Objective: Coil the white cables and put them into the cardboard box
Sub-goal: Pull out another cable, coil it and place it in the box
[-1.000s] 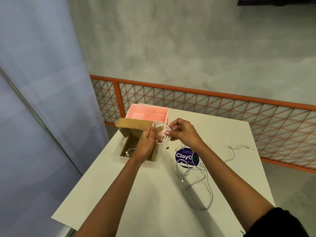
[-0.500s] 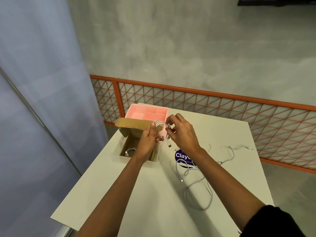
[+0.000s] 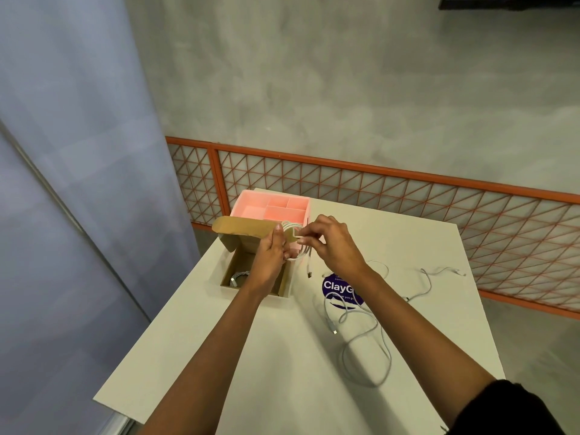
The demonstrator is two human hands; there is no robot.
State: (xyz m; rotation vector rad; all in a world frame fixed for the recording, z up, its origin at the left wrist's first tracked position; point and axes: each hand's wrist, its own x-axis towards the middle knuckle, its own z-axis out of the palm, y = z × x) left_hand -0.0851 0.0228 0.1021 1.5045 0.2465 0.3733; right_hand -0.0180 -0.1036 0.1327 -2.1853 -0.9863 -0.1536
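Above the open cardboard box [image 3: 251, 279], a nearly wound white cable [image 3: 296, 243] is pinched in the fingers of both hands, its plug end dangling. One coiled cable [image 3: 240, 275] already lies in the box; at least two loose cables [image 3: 370, 334] remain on the surface [image 3: 251, 356]. The left hand [image 3: 271, 257] grips the loops while the right hand [image 3: 332, 243] wraps the tail, both arms stretched forward.

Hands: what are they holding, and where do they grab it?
Both hold one coiled white cable: the left hand grips the loops' left side, the right hand pinches the right side.
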